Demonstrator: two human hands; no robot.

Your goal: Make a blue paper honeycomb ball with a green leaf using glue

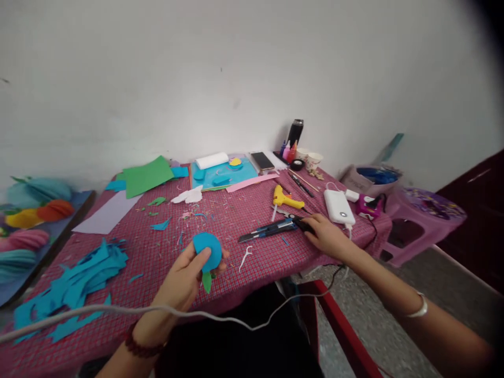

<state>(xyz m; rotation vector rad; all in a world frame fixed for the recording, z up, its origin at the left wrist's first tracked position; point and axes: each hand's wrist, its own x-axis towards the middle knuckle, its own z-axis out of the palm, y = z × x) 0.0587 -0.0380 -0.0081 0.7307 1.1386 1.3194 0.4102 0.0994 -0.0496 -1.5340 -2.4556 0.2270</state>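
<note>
Between the thumb and fingers of my left hand (pixel 189 268) is a blue paper disc (pixel 208 251), with a green paper leaf (pixel 207 282) sticking out below it. My right hand (pixel 327 239) rests at the table's right side, its fingers closed round the black handle of a pair of scissors (pixel 302 224). The metal blades point left, partly behind a blue utility knife (pixel 268 229) lying beside them. A yellow glue gun (pixel 287 199) lies just beyond the scissors. Nearer the front edge is a white floss pick (pixel 245 258).
Blue paper scraps (pixel 79 278) heap at the left, near green sheets (pixel 147 177) and a lilac sheet (pixel 106 212). At the right stand a white power bank (pixel 338 206) and a purple power adapter (pixel 367 208). A white cable (pixel 252 328) crosses in front of me. Paper fruit (pixel 35 210) sits far left.
</note>
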